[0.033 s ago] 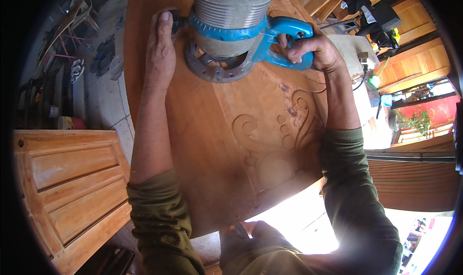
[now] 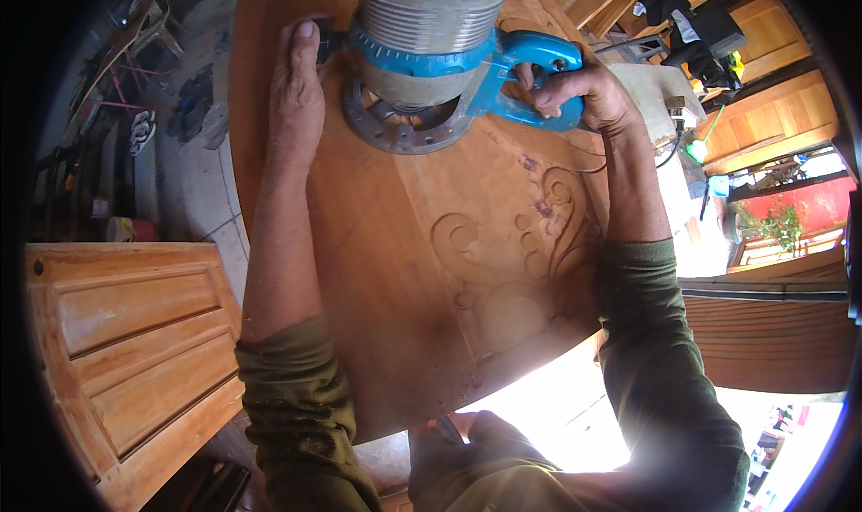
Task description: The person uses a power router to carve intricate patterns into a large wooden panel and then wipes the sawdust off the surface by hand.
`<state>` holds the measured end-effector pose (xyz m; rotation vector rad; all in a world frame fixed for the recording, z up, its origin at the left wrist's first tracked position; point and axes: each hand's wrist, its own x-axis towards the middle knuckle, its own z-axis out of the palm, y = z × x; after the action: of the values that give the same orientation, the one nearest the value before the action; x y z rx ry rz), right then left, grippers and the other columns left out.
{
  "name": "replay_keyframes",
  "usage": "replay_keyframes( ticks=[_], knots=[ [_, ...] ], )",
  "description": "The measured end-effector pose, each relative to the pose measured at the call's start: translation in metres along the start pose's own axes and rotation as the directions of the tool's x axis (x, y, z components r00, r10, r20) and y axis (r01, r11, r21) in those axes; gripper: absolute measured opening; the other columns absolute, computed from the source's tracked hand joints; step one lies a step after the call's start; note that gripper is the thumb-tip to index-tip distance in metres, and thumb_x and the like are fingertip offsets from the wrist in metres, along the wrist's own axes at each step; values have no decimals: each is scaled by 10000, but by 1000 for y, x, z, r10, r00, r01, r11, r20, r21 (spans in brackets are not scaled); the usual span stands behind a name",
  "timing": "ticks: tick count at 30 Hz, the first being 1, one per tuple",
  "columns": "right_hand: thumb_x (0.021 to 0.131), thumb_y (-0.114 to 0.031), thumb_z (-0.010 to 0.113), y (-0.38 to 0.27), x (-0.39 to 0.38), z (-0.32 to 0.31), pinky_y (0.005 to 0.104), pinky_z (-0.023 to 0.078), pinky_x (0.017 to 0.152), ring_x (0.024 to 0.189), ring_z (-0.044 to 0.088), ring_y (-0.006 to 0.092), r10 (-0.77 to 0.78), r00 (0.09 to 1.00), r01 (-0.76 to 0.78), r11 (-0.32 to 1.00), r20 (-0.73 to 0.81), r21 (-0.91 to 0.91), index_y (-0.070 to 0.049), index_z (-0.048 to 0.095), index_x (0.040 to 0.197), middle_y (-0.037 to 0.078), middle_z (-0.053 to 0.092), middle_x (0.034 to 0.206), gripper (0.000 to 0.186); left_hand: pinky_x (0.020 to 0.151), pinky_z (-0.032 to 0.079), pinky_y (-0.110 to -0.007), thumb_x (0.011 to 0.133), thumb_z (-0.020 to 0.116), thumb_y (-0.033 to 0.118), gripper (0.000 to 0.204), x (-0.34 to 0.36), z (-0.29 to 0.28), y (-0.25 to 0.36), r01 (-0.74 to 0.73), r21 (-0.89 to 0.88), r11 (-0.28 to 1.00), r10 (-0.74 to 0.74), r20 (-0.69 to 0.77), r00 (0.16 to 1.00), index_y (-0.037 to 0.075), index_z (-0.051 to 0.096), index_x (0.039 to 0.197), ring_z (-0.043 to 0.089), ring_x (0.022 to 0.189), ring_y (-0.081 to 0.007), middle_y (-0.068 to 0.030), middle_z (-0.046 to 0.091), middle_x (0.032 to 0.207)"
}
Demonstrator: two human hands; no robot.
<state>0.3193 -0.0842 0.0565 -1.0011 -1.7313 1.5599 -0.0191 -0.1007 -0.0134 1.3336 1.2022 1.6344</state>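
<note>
A blue and grey router (image 2: 426, 54) stands on a large brown wooden panel (image 2: 368, 252), its round metal base ring resting on the wood. My left hand (image 2: 298, 99) closes around the black side knob, which is mostly hidden by the fingers. On the other side, my right hand (image 2: 597, 95) grips the router's blue loop handle, fingers through the opening. The bit under the base cannot be made out. Carved scrolls (image 2: 458, 234) run across the panel to the right of its middle, nearer to me than the router.
A paneled wooden door (image 2: 144, 323) lies at the left. Farther left is a metal-framed chair (image 2: 157, 27). More wooden panels (image 2: 763, 140) lean at the right, beside a pale tabletop (image 2: 651, 95) with a cord. Stacked brown boards (image 2: 772, 341) sit at the lower right.
The router and my left hand have shifted very slightly to the left. Both hands keep the same hold.
</note>
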Motion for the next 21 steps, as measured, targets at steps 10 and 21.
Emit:
replay_keyframes(
  ticks=[10, 21],
  knots=[
    [692, -120, 770, 0, -1, -1, 271, 432, 608, 591, 570, 128, 12, 999, -12, 1000, 45, -5, 5, 673, 850, 63, 622, 659, 224, 1109, 487, -467, 1080, 384, 474, 515, 1, 5, 9, -11, 1, 1000, 11, -62, 998, 74, 598, 1324, 492, 1390, -245, -133, 527, 1413],
    [739, -116, 750, 3, 5, 6, 272, 428, 621, 587, 555, 126, 25, 994, -29, 999, 108, 33, -10, 661, 847, 49, 602, 654, 176, 1023, 513, -444, 1102, 381, 462, 500, 0, -5, -4, -114, 70, 991, 120, -91, 989, 59, 600, 1301, 573, 1224, -268, -131, 571, 1335]
  ],
)
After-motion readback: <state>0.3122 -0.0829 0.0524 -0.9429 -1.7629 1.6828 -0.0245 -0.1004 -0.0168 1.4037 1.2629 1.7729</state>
